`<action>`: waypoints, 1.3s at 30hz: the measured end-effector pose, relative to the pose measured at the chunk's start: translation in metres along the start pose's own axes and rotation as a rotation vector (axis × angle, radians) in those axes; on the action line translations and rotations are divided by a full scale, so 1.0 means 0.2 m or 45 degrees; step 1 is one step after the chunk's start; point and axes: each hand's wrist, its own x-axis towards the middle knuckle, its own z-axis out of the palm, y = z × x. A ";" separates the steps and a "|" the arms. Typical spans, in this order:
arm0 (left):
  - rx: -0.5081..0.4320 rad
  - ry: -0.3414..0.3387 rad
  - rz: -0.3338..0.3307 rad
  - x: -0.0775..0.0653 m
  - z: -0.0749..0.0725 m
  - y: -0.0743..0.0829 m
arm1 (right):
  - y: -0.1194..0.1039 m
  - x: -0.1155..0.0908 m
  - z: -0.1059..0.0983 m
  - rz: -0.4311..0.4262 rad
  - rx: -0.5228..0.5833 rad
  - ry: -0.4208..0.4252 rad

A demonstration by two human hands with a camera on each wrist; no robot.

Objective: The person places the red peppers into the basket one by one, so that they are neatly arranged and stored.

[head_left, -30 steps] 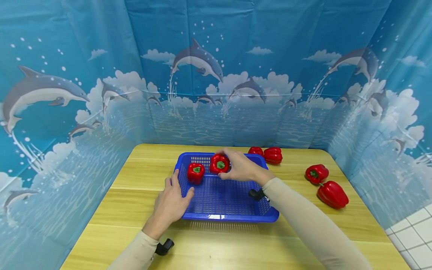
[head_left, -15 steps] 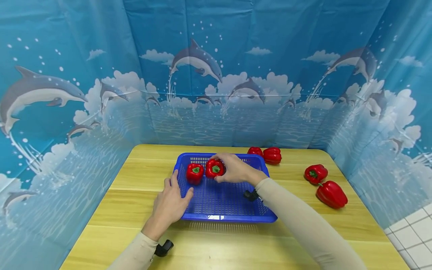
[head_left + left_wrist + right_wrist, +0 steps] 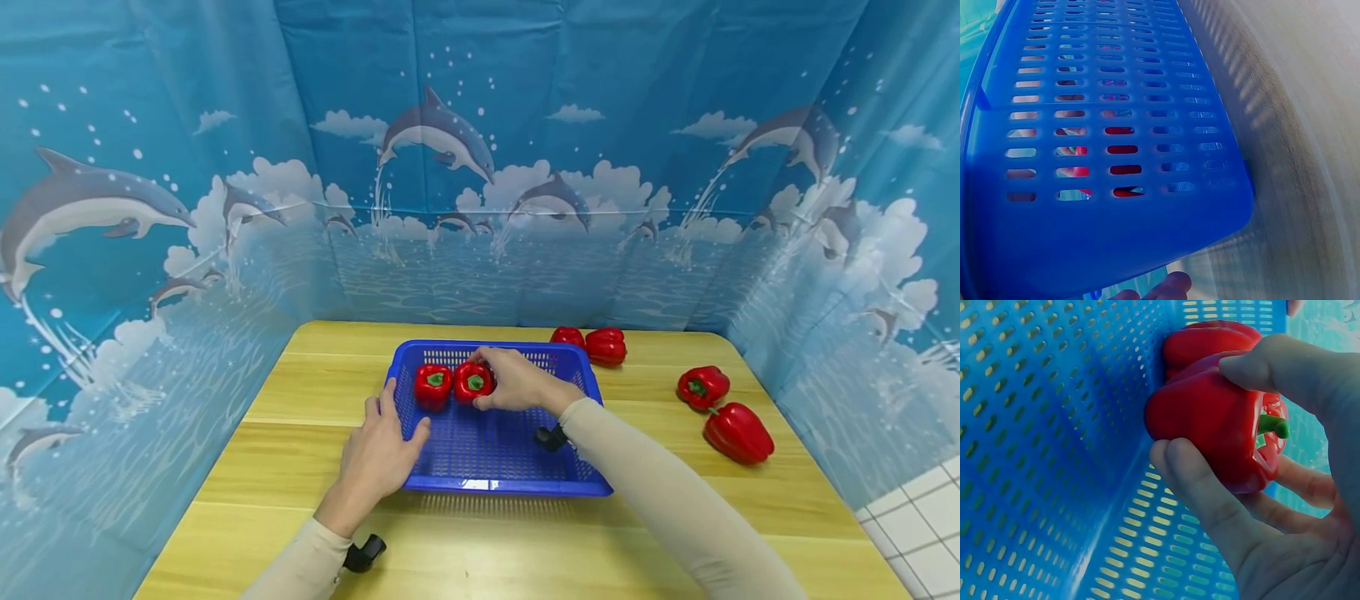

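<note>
My right hand (image 3: 513,380) grips a red bell pepper (image 3: 472,383) inside the blue basket (image 3: 510,485). In the right wrist view, thumb and fingers wrap around the pepper (image 3: 1210,419), and its green stem points toward the palm. A second bell pepper (image 3: 432,386) stands upright in the basket's back left corner, just left of the held one. At the basket's left end, my left hand (image 3: 378,454) rests by the rim with its fingers extended. The left wrist view looks at the outside of the slotted basket wall (image 3: 1116,231), with a few fingertips at the bottom.
Two red peppers (image 3: 604,346) lie behind the basket's back right corner. Two more peppers (image 3: 738,432) lie at the right of the wooden table (image 3: 300,375). A blue dolphin-printed curtain (image 3: 450,267) surrounds the table at the back and sides.
My right hand has moved left and slightly down with the pepper, bringing it close beside the other pepper in the basket. My left hand stays at the left rim.
</note>
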 end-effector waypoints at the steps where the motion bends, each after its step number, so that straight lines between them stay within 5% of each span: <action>1: 0.001 -0.002 -0.002 0.00 0.00 0.00 | 0.00 0.00 0.00 0.003 -0.003 -0.004; 20: -0.003 -0.010 -0.015 0.00 -0.01 0.00 | 0.00 0.00 0.03 0.097 -0.049 -0.016; 39: -0.009 -0.016 -0.013 0.00 0.00 0.00 | 0.00 -0.07 -0.01 0.077 -0.088 0.059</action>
